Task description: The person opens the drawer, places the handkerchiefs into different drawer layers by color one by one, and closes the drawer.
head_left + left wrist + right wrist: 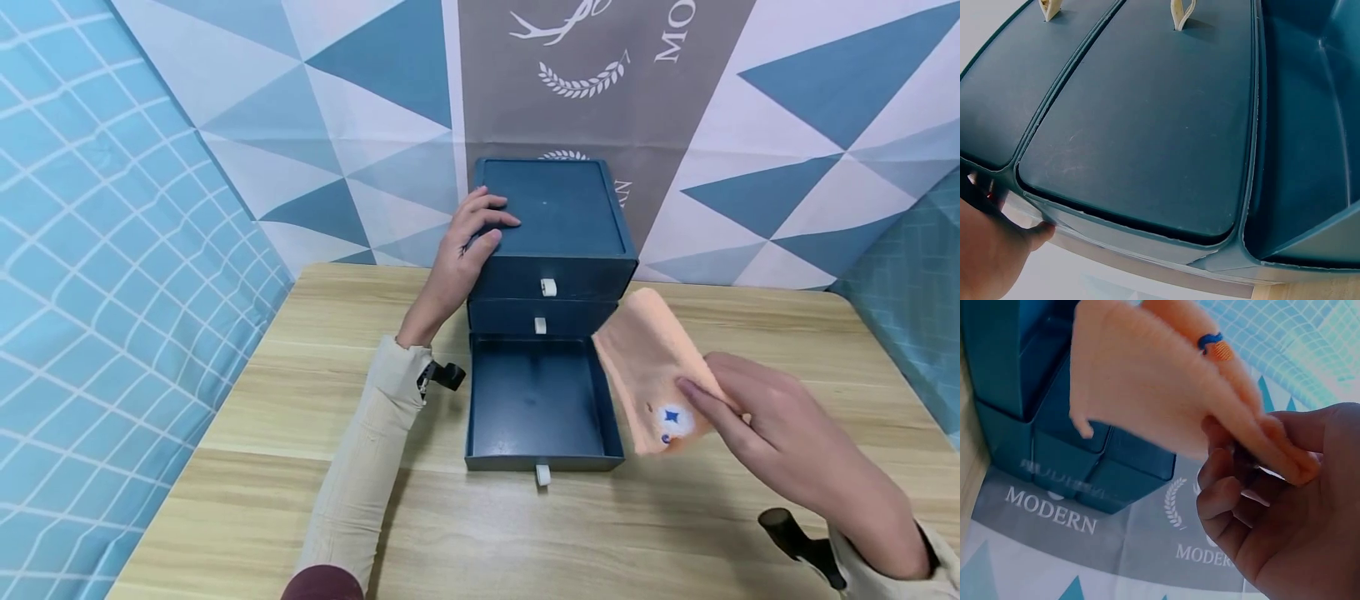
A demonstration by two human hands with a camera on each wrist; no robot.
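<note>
A dark blue drawer cabinet (555, 212) stands at the back of the table, its bottom drawer (532, 400) pulled out with a bare interior. My left hand (468, 237) rests on the cabinet's top left edge, fingers lying over the top. Part of that hand (991, 250) shows beside the cabinet in the left wrist view. A peach towel (645, 367) with an embroidered animal face hangs from my right hand (787, 433), pinched between thumb and fingers. The towel (1141, 381) stretches out toward the cabinet in the right wrist view. It is right of the open drawer.
The upper drawers are closed, each with a white pull tab (549, 287). Light wood table (300, 433) surrounds the cabinet. A patterned cloth backdrop (390, 108) rises behind it, and blue gridded cloth (97, 250) hangs at the left.
</note>
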